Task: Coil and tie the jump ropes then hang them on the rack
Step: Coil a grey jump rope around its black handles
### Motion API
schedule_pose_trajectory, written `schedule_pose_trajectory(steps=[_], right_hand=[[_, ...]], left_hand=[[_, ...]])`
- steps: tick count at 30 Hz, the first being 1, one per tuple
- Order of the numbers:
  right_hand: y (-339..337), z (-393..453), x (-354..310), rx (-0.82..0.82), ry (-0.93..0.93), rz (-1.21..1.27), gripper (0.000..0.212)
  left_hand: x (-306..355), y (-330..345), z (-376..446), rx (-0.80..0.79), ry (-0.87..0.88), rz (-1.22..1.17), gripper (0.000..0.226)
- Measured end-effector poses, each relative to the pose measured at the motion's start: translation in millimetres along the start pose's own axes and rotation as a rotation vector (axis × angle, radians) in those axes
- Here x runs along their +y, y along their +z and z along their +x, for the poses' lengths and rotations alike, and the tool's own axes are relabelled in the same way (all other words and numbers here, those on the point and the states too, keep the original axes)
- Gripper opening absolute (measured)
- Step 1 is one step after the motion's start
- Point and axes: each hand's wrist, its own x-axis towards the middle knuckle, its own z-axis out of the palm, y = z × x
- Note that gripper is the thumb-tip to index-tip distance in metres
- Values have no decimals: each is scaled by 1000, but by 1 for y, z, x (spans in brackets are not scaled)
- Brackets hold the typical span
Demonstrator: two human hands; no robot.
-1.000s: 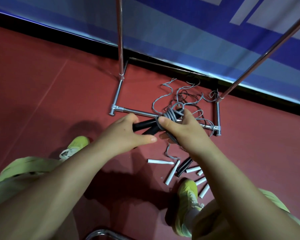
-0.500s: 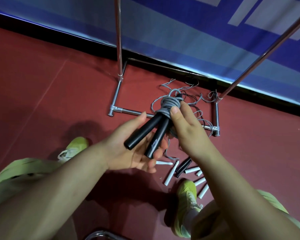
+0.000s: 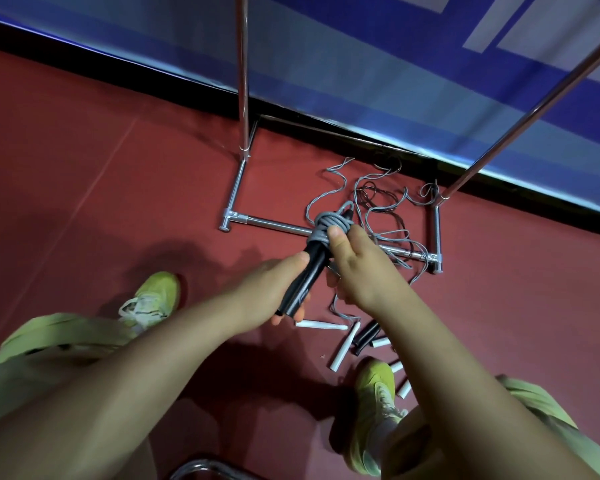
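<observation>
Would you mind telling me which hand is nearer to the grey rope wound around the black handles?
Right. The right hand pinches the grey rope wraps with its thumb on them. The left hand grips the black handles lower down, away from the wraps.

Since 1 s ago, the 2 black cylindrical handles (image 3: 307,277) have swung from lying sideways to pointing toward the person, the left hand (image 3: 264,292) shifting beneath them while the right hand's (image 3: 361,268) thumb now presses the grey cord coil (image 3: 328,225).
</observation>
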Motion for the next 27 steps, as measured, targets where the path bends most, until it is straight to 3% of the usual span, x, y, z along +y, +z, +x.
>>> schedule_pose_trajectory(steps=[5, 10, 15, 20, 22, 24, 27], right_hand=[[-4, 5, 8, -15, 75, -76, 55], [-6, 4, 4, -14, 139, 202, 34], [-7, 2, 5, -22, 147, 403, 47], [-7, 2, 3, -27, 40, 453, 36], [-8, 0, 1, -49, -8, 487, 32], [-8, 0, -1, -55, -27, 554, 23], [-10, -1, -6, -59, -38, 716, 23]], left_hand=[[3, -7, -1, 122, -42, 276, 47], [2, -12, 3, 203, -100, 528, 45], [5, -15, 3, 233, -102, 532, 38], [5, -18, 4, 209, -85, 518, 45], [3, -22, 6, 147, -63, 395, 55], [0, -22, 7, 53, -24, 120, 58], [6, -21, 3, -111, -134, -309, 57]])
